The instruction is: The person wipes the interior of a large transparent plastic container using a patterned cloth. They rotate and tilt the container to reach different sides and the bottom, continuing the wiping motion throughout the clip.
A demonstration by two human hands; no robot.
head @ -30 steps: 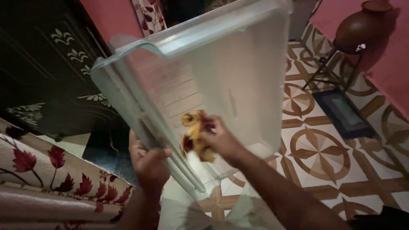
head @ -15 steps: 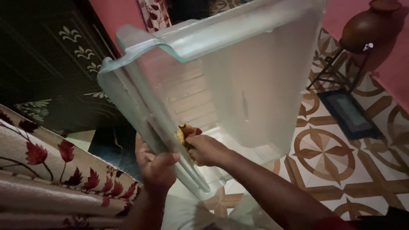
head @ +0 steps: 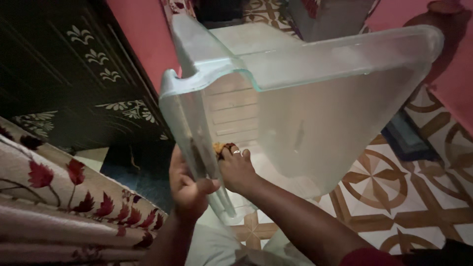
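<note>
I hold a large translucent plastic bin (head: 320,113) tilted up in front of me, its open side toward me. My left hand (head: 186,184) grips the bin's near side wall from outside, thumb over the rim. My right hand (head: 236,170) reaches inside the bin and presses a crumpled yellow and red cloth (head: 221,148) against the inner wall near the left corner. Most of the cloth is hidden under my fingers. A ring shows on one finger.
A dark cabinet (head: 74,74) with pale floral patterns stands at the left. A cream fabric with red flowers (head: 59,197) lies at the lower left. The floor has brown star-patterned tiles (head: 389,177). A brown clay pot (head: 443,15) on a stand is at the upper right.
The bin has swung right and tipped further. My right hand with the cloth has slid from the bin's middle to the inner left wall. The left hand keeps its grip.
</note>
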